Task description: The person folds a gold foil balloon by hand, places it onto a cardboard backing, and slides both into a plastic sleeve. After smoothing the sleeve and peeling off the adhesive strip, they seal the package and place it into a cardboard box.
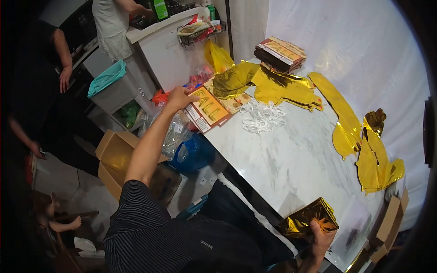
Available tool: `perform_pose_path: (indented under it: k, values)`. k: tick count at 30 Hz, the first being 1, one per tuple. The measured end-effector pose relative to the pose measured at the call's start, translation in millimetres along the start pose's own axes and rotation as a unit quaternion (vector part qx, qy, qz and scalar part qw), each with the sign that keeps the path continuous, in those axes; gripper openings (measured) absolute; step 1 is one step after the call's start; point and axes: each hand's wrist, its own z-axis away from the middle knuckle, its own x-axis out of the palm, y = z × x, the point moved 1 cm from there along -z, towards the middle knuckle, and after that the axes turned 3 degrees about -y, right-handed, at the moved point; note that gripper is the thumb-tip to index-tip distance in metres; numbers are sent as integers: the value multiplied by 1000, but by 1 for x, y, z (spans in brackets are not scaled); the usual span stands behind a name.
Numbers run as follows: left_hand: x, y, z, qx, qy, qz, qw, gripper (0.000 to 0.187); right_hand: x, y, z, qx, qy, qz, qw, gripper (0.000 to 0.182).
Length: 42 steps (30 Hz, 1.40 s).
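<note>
My left hand reaches to the table's far left edge, its fingers closed on the corner of a printed card with the word "FALL". More of the printed cards lie under it. In my right hand, near the front edge, is a folded gold foil balloon, pinched with the thumb on top. A loose heap of white string lies beside the cards. Flat gold foil balloons spread along the back and right of the marble-patterned table.
A stack of the same cards sits at the back. An open carton, a blue bag and clear plastic bags are left of the table. Two people stand at the upper left. Another carton is at the right.
</note>
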Motion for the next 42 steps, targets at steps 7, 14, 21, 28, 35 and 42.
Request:
perform_pose_path:
  k: [7, 14, 21, 28, 35, 42]
  values:
    - [-14, -10, 5, 1, 134, 4, 991, 31, -4, 11, -3, -20, -8, -26, 999, 38]
    - [-73, -19, 25, -9, 34, 210, 977, 18, -9, 24, -7, -48, -35, -29, 998, 36]
    - [-108, 2, 63, 33, 47, 354, 934, 12, 0, 17, -7, -54, -67, -44, 995, 38]
    - [-109, 56, 83, 154, 18, 421, 894, 13, 1, 9, 3, -76, -55, -34, 995, 43]
    - [-61, 206, 176, 368, 206, 106, 900, 23, -9, 6, 10, -85, -18, -36, 996, 49]
    - [96, 329, 262, 544, -30, -101, 832, 25, -22, -9, 21, -126, 50, -92, 986, 37]
